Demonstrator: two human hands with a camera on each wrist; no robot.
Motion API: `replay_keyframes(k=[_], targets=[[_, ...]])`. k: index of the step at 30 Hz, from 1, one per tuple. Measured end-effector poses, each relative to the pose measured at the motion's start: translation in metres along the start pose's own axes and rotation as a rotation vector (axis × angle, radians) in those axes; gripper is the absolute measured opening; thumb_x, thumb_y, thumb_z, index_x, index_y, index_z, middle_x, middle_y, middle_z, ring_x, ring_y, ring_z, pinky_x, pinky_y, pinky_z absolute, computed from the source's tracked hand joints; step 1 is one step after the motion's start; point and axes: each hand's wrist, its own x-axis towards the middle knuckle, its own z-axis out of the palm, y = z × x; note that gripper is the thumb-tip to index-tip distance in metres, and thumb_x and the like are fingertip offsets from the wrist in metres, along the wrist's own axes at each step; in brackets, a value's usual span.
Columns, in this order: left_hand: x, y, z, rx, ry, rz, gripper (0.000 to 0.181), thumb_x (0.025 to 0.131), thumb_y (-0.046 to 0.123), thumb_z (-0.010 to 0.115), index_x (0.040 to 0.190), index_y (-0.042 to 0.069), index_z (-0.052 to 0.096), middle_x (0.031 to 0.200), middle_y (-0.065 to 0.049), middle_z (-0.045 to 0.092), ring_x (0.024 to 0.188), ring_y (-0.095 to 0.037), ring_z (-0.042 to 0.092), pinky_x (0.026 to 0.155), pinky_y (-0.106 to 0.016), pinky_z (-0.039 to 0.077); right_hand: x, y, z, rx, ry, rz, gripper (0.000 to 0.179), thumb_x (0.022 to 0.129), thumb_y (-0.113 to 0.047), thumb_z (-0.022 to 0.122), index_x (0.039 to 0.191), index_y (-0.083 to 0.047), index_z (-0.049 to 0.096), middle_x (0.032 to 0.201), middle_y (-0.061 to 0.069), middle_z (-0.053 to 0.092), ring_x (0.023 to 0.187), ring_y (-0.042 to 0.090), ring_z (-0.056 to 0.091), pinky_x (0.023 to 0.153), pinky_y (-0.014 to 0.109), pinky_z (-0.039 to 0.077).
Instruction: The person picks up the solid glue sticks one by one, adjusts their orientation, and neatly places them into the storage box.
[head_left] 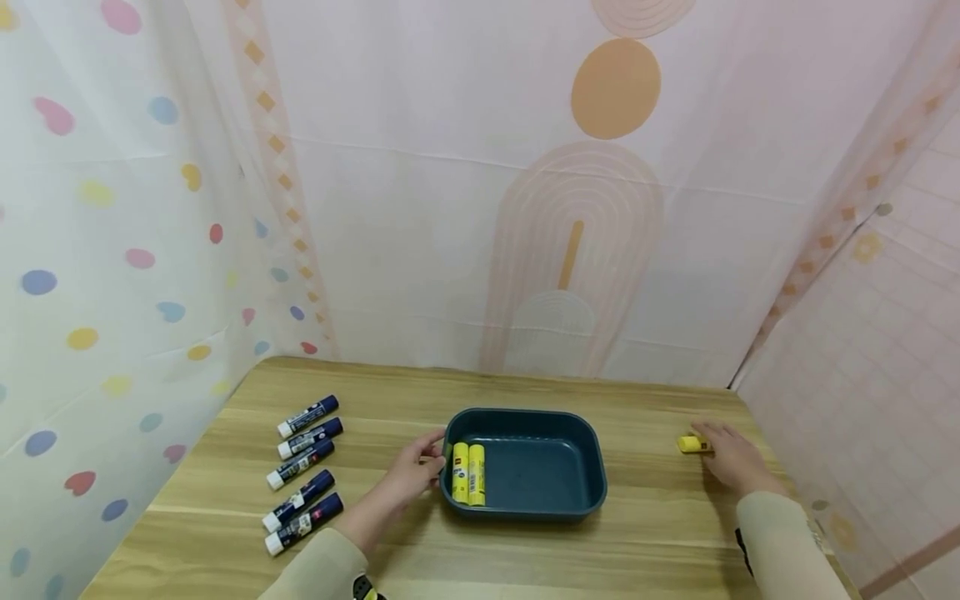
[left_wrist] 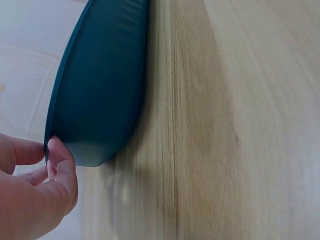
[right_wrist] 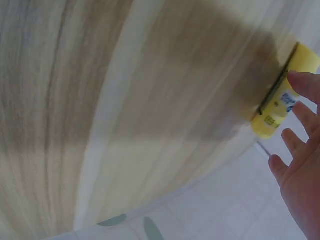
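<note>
A dark teal plastic bin [head_left: 540, 475] sits mid-table, with two yellow glue sticks [head_left: 468, 475] side by side at its left end. My left hand [head_left: 415, 468] pinches the bin's left rim; the left wrist view shows thumb and fingers on either side of the bin wall [left_wrist: 100, 75]. At the table's right side, my right hand [head_left: 735, 458] holds another yellow glue stick [head_left: 692, 443]. Close up, that stick [right_wrist: 285, 95] lies between the digits at or just above the tabletop, while the remaining fingers are spread. The hand hides part of it.
Several dark blue glue sticks with white caps [head_left: 300, 462] lie in a slanted column on the left of the wooden table [head_left: 637, 550]. Patterned curtains [head_left: 420, 250] hang behind the table and along both sides.
</note>
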Motion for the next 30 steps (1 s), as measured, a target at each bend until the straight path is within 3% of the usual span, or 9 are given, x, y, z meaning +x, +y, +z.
replay_keyframes(k=[5,16,30], targets=[[0.001,0.000,0.001,0.011,-0.002,-0.004,0.048,0.094,-0.004,0.047,0.141,0.003,0.041,0.110,-0.016,0.047,0.085,-0.020,0.050,0.067,-0.031,0.050,-0.002,0.001,0.002,-0.002,-0.021,0.041,0.050,0.083,-0.001,0.063,0.131,0.003,0.050,0.127,0.032,0.050,0.115,0.054,0.044,0.089,0.064,0.039],[0.002,-0.001,0.001,0.014,0.000,-0.004,0.047,0.095,-0.002,0.048,0.141,0.005,0.041,0.110,-0.016,0.047,0.085,-0.020,0.050,0.066,-0.030,0.050,-0.003,0.000,0.007,-0.065,0.070,0.046,0.030,0.081,-0.002,0.068,0.110,0.003,0.062,0.105,0.020,0.056,0.097,0.043,0.054,0.079,0.056,0.045],[0.002,-0.002,0.000,0.021,-0.005,-0.006,0.048,0.095,0.000,0.047,0.142,0.005,0.040,0.112,-0.016,0.046,0.086,-0.021,0.050,0.066,-0.030,0.050,-0.001,0.000,0.006,0.169,0.139,0.120,0.039,0.092,-0.012,0.059,0.123,0.009,0.050,0.110,0.028,0.053,0.098,0.042,0.054,0.081,0.056,0.045]])
